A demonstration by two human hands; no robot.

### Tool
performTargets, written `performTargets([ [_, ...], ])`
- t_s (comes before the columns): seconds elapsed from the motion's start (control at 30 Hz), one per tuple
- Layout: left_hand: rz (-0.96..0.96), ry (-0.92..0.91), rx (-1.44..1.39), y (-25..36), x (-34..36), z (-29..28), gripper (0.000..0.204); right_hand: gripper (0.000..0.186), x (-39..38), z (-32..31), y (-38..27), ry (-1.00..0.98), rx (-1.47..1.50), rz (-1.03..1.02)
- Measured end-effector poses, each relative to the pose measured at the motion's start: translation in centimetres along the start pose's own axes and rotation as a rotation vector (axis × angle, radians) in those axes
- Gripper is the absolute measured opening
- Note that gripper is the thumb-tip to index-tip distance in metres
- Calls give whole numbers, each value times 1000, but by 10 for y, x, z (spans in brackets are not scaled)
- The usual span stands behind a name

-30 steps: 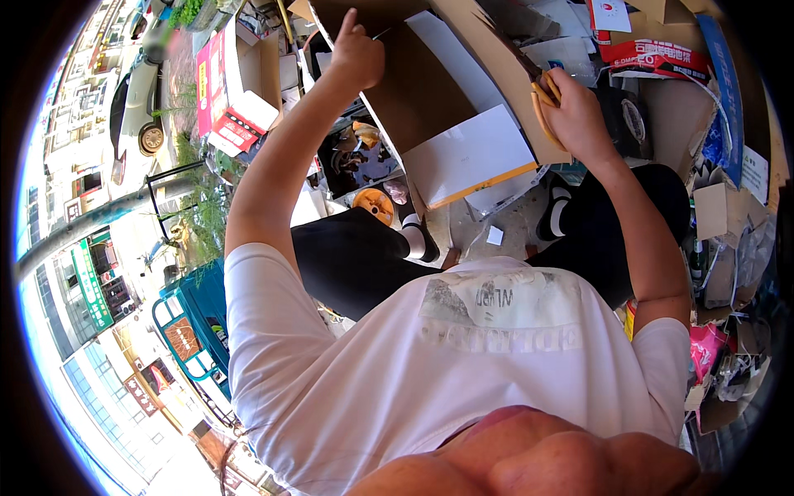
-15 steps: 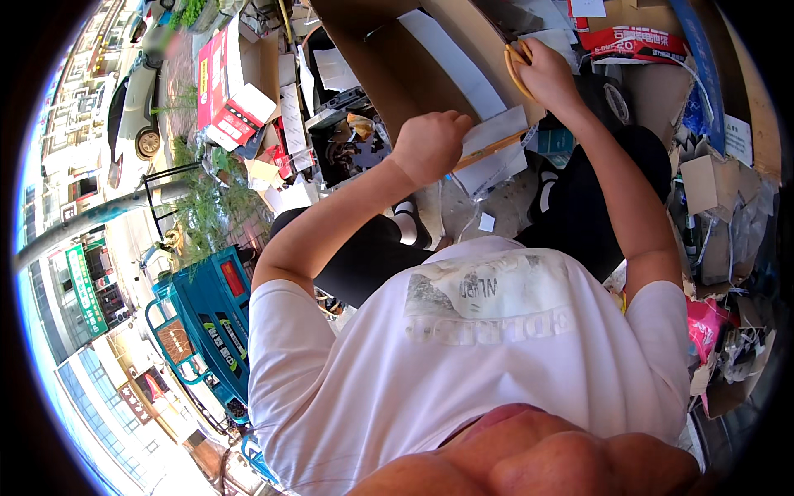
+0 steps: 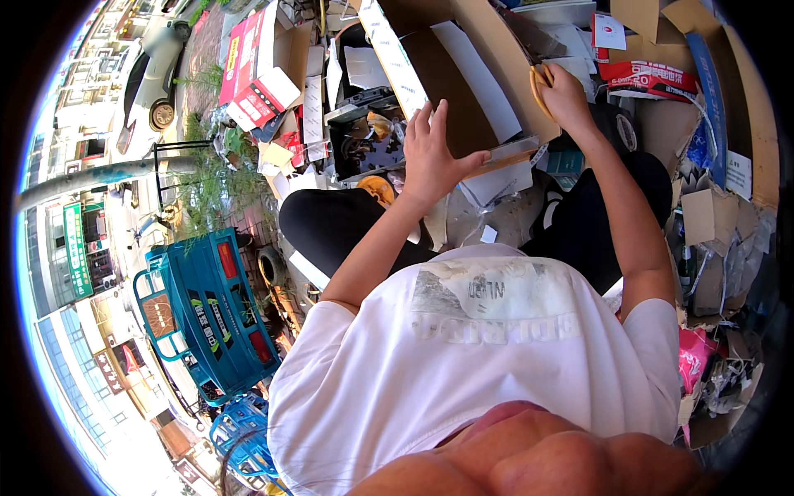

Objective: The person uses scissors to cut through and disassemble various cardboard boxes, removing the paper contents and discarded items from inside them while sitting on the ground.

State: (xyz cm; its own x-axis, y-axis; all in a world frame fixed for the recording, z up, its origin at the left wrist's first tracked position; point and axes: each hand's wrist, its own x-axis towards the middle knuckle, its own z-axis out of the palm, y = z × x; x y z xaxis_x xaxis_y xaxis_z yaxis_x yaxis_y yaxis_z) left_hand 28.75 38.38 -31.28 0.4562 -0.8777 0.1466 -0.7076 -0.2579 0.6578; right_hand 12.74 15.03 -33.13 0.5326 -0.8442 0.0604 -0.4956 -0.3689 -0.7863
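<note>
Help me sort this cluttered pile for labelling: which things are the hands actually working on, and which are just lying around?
In hand:
- large brown cardboard sheet, pressed by the left hand
- yellow-handled tool, gripped by the right hand

Lying about:
- red and white carton
- red printed packet
- loose white paper sheets
- pink plastic wrapper
- blue cargo cart

The cardboard box (image 3: pixel 463 99) under the left hand (image 3: pixel 430 157) is matt brown corrugated board, its inner face dull and fibrous, with smooth white paper sheets (image 3: pixel 475 78) lying on it. The right hand (image 3: pixel 566 95) grips a tool with glossy yellow plastic handles (image 3: pixel 539 83). At 11 o'clock sits a red and white printed carton (image 3: pixel 252 66) with a slight sheen. At 2 o'clock, rough torn cardboard scraps (image 3: pixel 703 215). The white T-shirt (image 3: pixel 480 355) is soft matt cloth.
</note>
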Motion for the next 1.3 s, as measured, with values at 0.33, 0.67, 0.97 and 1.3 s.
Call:
performTargets([
  [0.33, -561, 16, -24, -41, 36, 13, 138, 26, -11, 1, -25, -65, -57, -28],
  [0.67, -759, -93, -154, -65, 34, 5, 106, 18, -25, -2, -31, -134, 49, -44],
  [0.97, -706, -160, -972, -111, -4, -60, 36, 16, -47, -17, -62, -197, 168, -84],
  [1.3, -357, -510, -797, -39, -44, -84, 72, 15, -39, -29, -81, 41, 350, -119],
])
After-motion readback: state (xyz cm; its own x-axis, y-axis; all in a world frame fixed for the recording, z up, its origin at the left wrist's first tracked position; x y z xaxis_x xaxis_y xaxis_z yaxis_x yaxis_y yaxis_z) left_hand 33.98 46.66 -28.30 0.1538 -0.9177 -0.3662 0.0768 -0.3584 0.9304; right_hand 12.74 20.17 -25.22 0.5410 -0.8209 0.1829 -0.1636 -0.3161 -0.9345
